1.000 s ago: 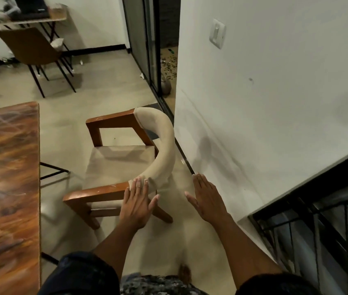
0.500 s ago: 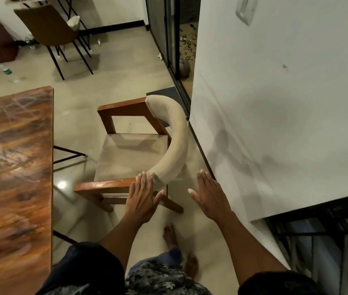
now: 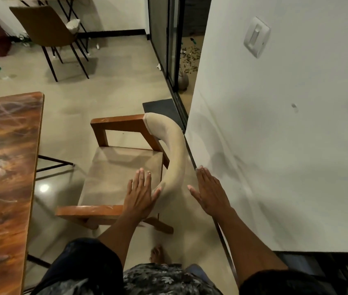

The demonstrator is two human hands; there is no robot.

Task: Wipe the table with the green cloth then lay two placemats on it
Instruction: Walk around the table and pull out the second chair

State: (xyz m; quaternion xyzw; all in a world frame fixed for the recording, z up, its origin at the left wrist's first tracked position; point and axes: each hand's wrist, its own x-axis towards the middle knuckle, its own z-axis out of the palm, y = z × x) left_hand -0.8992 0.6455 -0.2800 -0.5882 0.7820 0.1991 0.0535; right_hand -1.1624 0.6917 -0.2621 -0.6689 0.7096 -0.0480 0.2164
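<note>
Table (image 3: 5,167) lies well left of both flat, spread, empty hands (image 3: 140,193).

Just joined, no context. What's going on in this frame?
A person is standing by a wooden armchair next to the table. Both hands are open and empty: the left hand is flat over the chair's near armrest and curved padded back, the right hand is in the air between the chair and the white wall. No green cloth or placemats are in view, and the visible part of the table shows none, so the laying isn't visibly done.
</note>
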